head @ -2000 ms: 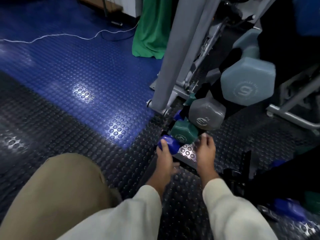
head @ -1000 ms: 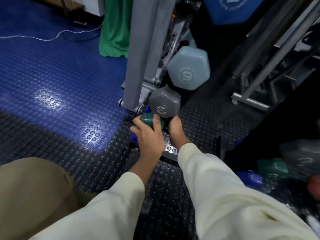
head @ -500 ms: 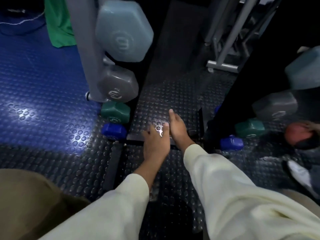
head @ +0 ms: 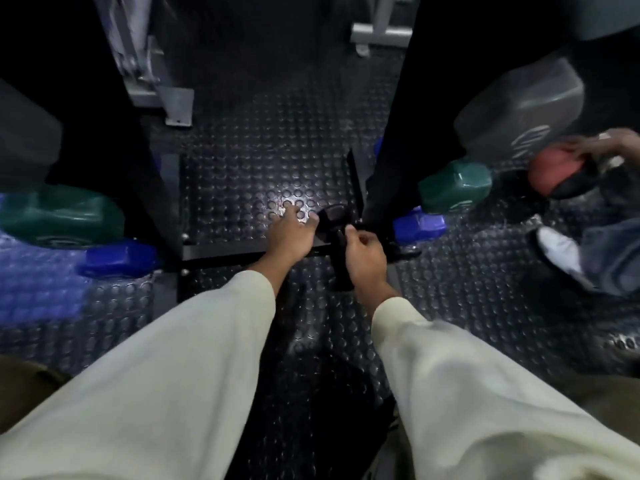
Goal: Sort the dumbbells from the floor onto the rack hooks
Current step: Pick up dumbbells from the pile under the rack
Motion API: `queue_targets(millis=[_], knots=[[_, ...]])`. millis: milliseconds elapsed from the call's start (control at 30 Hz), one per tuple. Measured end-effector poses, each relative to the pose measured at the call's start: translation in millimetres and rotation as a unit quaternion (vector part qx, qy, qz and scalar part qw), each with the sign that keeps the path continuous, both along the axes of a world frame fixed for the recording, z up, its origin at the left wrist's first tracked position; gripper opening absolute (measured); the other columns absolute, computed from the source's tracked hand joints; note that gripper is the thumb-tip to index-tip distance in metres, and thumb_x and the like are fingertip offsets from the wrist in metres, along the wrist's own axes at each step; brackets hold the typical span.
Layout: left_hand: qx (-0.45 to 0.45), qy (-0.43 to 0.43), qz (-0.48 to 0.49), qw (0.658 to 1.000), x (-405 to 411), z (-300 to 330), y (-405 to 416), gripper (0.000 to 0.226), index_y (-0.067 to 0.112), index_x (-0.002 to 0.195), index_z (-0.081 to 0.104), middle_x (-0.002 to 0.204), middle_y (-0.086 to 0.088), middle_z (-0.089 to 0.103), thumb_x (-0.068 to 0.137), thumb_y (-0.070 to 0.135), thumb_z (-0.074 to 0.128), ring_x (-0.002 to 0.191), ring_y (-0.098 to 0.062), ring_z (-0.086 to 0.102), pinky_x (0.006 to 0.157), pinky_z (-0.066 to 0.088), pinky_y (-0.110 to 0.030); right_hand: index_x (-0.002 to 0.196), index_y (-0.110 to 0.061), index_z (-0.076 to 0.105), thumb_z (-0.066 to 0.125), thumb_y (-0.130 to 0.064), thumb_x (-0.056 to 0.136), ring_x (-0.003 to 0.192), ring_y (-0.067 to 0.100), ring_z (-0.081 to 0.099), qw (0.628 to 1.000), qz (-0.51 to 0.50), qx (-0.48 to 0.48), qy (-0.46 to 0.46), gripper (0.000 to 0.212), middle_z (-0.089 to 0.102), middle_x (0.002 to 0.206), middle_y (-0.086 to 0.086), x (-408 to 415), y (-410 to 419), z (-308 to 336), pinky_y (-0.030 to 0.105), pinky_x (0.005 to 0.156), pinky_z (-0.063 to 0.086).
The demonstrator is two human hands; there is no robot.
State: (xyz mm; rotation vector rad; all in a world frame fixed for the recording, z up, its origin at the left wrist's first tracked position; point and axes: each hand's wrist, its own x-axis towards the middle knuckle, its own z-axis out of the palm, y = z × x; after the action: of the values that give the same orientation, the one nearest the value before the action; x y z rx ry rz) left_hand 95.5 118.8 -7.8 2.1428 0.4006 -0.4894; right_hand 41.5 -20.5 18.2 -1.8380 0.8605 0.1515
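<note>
Left hand (head: 289,233) lies flat, fingers spread, on floor (head: 242,174); right hand (head: 365,252) curls around a dark dumbbell (head: 330,216) (markings unreadable).

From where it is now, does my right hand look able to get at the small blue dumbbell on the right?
Probably yes: the right hand sits just left of that blue dumbbell, with only the dark rack post close by.

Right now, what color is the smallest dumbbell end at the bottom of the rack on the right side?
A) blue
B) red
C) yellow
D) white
A: the small dumbbell end lowest on the right side of the rack is blue, sitting just below the green dumbbell end and just right of the person's right hand.
</note>
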Motion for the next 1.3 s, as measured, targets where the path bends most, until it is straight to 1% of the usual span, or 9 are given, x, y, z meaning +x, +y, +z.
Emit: queue_targets(millis=[167, 333, 500, 600, 733, 900, 967, 1133, 1300], knots=[[0.051, -0.008, -0.127, 0.991, 30.6, -25.8, -23.1, 0.072, 0.024, 0.160, 0.035, 0.160, -0.015, 0.037, 0.099, 0.052, 0.061, 0.146, -0.036, 0.040, 0.117, 0.036, -0.042, 0.128, -0.018, 0.064, 0.062, -0.053, 0.095, 0.120, 0.034, 0.064, 0.997, -0.040, -0.046, 0.053, 0.048, 0.071, 0.123, 0.012, -18.7, -21.3, -33.3, 0.042, 0.106, 0.048], [0.090, 0.007, -0.261, 0.961, 59.6, -39.8, -33.5, 0.089, 0.023, 0.166, 0.016, 0.168, -0.016, 0.024, 0.097, 0.052, 0.065, 0.153, -0.039, 0.030, 0.121, 0.032, -0.047, 0.154, -0.017, 0.051, 0.067, -0.046, 0.098, 0.138, 0.036, 0.053, 0.992, 0.031, -0.050, 0.114, 0.065, 0.057, 0.146, 0.015, -13.5, -14.2, -54.8, 0.041, 0.118, 0.039], [0.073, 0.031, -0.278, 0.957, 71.8, -65.1, -45.2, 0.091, 0.023, 0.167, 0.009, 0.166, -0.024, 0.025, 0.099, 0.048, 0.065, 0.152, -0.042, 0.032, 0.122, 0.032, -0.051, 0.159, -0.007, 0.033, 0.079, -0.033, 0.092, 0.143, 0.038, 0.042, 0.985, -0.014, -0.035, 0.170, 0.086, 0.036, 0.159, 0.019, -10.9, -13.7, -70.4, 0.041, 0.117, 0.036], [0.052, 0.020, -0.244, 0.968, 76.5, -78.4, -43.5, 0.083, 0.021, 0.163, 0.022, 0.158, -0.020, 0.041, 0.098, 0.046, 0.067, 0.145, -0.039, 0.042, 0.118, 0.038, -0.045, 0.155, 0.000, 0.032, 0.083, -0.027, 0.089, 0.137, 0.039, 0.043, 0.980, -0.020, -0.043, 0.195, 0.088, 0.031, 0.157, 0.023, -7.7, -14.7, -75.6, 0.035, 0.108, 0.039], [0.043, -0.001, -0.201, 0.979, 74.6, -92.2, -43.7, 0.089, 0.024, 0.157, 0.030, 0.149, -0.014, 0.051, 0.086, 0.050, 0.077, 0.137, -0.036, 0.051, 0.113, 0.044, -0.050, 0.144, 0.002, 0.043, 0.088, -0.028, 0.083, 0.129, 0.035, 0.052, 0.972, -0.097, -0.032, 0.211, 0.082, 0.047, 0.148, 0.021, -8.4, -13.5, -81.3, 0.034, 0.097, 0.044], [0.061, -0.045, -0.166, 0.983, 61.1, -80.9, -40.7, 0.063, 0.019, 0.138, 0.051, 0.127, -0.008, 0.065, 0.087, 0.045, 0.079, 0.117, -0.033, 0.063, 0.102, 0.052, -0.044, 0.095, -0.001, 0.075, 0.090, -0.023, 0.073, 0.071, 0.029, 0.075, 0.951, -0.190, 0.133, 0.205, 0.035, 0.078, 0.087, 0.013, -15.8, -16.8, -87.3, 0.028, 0.050, 0.053], [0.068, -0.075, -0.123, 0.987, 40.2, -68.8, -36.8, 0.060, 0.022, 0.140, 0.051, 0.127, -0.005, 0.064, 0.090, 0.043, 0.077, 0.118, -0.030, 0.061, 0.102, 0.051, -0.041, 0.092, -0.001, 0.076, 0.091, -0.019, 0.061, 0.066, 0.032, 0.075, 0.950, -0.195, 0.151, 0.193, 0.039, 0.079, 0.082, 0.015, -18.1, -19.5, -84.3, 0.033, 0.052, 0.057], [0.075, -0.069, 0.067, 0.993, -31.3, -49.8, -10.4, 0.059, 0.021, 0.144, 0.050, 0.128, -0.008, 0.066, 0.093, 0.041, 0.074, 0.117, -0.031, 0.065, 0.100, 0.055, -0.046, 0.113, -0.009, 0.067, 0.080, -0.020, 0.027, 0.084, 0.038, 0.077, 0.971, -0.141, 0.121, 0.152, 0.088, 0.078, 0.097, 0.015, -23.7, -18.4, -104.6, 0.052, 0.067, 0.066], [0.075, 0.022, 0.204, 0.976, -94.8, -53.8, 52.4, 0.058, 0.008, 0.128, 0.045, 0.123, -0.020, 0.064, 0.095, 0.049, 0.069, 0.115, -0.042, 0.063, 0.095, 0.050, -0.044, 0.111, -0.024, 0.048, 0.076, -0.019, 0.047, 0.102, 0.030, 0.062, 0.991, 0.032, 0.039, 0.120, 0.070, 0.062, 0.113, 0.007, -20.3, 29.2, -55.5, 0.045, 0.092, 0.058]])
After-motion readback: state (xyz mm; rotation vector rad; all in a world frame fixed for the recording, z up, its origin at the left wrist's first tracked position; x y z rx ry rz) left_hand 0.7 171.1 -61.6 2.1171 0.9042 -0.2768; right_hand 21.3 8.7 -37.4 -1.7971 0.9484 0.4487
